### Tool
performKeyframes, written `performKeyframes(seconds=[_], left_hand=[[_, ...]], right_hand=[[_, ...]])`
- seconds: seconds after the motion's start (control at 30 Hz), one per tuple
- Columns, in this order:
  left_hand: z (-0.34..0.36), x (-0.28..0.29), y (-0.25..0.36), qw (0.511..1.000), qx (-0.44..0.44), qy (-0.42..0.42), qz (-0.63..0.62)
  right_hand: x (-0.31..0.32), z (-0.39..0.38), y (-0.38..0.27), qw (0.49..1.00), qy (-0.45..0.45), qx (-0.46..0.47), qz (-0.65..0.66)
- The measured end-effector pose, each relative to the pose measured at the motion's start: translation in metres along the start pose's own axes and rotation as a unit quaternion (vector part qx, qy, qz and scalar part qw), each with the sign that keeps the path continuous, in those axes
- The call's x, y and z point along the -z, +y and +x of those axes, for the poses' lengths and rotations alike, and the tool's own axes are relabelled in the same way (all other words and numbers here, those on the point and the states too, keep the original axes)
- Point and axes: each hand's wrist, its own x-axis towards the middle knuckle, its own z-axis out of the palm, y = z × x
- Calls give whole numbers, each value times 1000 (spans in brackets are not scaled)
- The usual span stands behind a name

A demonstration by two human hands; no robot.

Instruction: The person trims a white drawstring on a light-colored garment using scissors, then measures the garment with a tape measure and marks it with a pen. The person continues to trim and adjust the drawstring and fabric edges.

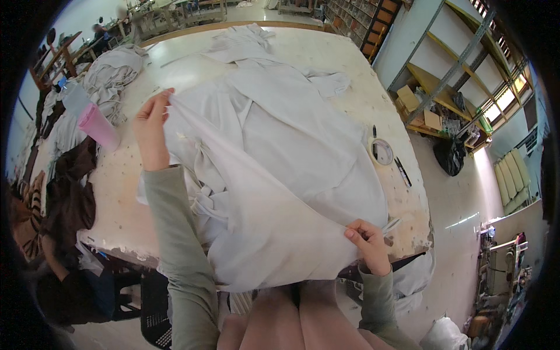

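- Here the left hand (153,119) is raised over the far left part of the worktable (116,204), its fingers pinched closed on one edge of a large white cloth (274,192).
- The right hand (368,242) sits low at the near right edge of the table, clenched on the opposite edge of the same cloth, so a taut fold runs slantwise between the two grips.
- The cloth drapes over most of the tabletop, and its near part hangs off the front edge toward the person's lap.
- It looks thin, light and quite limp: it sags and creases wherever it is not pulled, so it likely needs to be held at hems or corners, well apart, to stay spread.
- The weave seems smooth, so a firm pinch is probably safer than a loose one; nothing about it looks fragile.
- More pale fabric lies bunched under it and toward the far edge (245,44), and a grey heap (111,73) sits at the far left.
- A pink bottle (98,125) stands beside the left hand; a roll of tape (382,151) and a dark pen (402,172) lie on the right side of the table, clear of the cloth.
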Motion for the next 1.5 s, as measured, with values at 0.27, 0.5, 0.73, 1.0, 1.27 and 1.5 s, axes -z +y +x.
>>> performKeyframes(seconds=[0.27, 0.5, 0.73, 1.0, 1.27, 1.5], left_hand=[[19, 39, -11, 998, 18, 63, -17], [46, 100, -36, 985, 29, 164, -37], [61, 156, -74, 960, 33, 279, -19], [-103, -40, -2, 829, -103, -529, 151], [-118, -61, -12, 888, 189, -414, -64], [-93, -26, -12, 930, 182, -282, -149]], right_hand=[[6, -1, -9, 1000, 24, 7, -3], [29, 3, -18, 998, 41, 24, -51], [34, 29, -39, 995, -24, 63, -74], [-20, 86, -58, 962, -153, 221, -52], [5, 119, -35, 977, -112, 161, -79], [41, 126, -33, 982, -8, 181, -49]])
